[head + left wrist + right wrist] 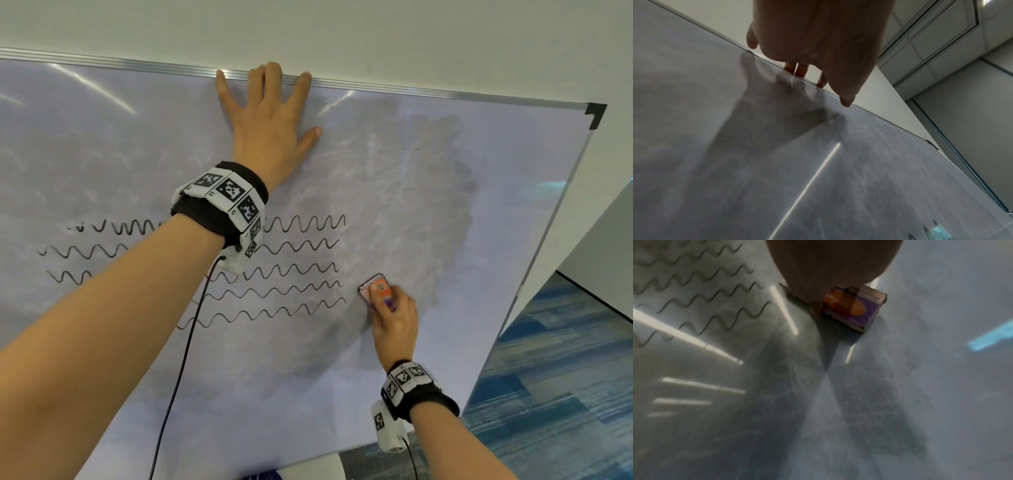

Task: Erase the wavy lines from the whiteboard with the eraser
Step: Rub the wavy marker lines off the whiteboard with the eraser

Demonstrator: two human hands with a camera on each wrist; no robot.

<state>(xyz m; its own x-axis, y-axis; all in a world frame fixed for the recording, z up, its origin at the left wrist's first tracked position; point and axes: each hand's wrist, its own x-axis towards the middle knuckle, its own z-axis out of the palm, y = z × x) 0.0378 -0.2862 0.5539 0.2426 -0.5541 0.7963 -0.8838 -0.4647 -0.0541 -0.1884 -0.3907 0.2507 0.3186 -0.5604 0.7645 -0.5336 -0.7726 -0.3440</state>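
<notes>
Several rows of black wavy lines (pixel 301 270) run across the middle of the whiteboard (pixel 479 192), partly hidden behind my left forearm. My right hand (pixel 394 318) grips a small purple and orange eraser (pixel 376 289) pressed flat on the board just right of the lines' right ends. The eraser (pixel 853 308) and the wavy lines (pixel 701 293) also show in the right wrist view. My left hand (pixel 270 116) lies flat on the board with fingers spread, fingertips at the top frame. In the left wrist view, the left hand (pixel 818 48) touches the board's upper edge.
A grey smudged patch (pixel 428 205) covers the board right of the lines. The metal frame (pixel 411 90) with a black corner cap (pixel 596 114) bounds the top right. Blue carpet (pixel 555 377) lies below right. A black cable (pixel 178 370) hangs from my left wristband.
</notes>
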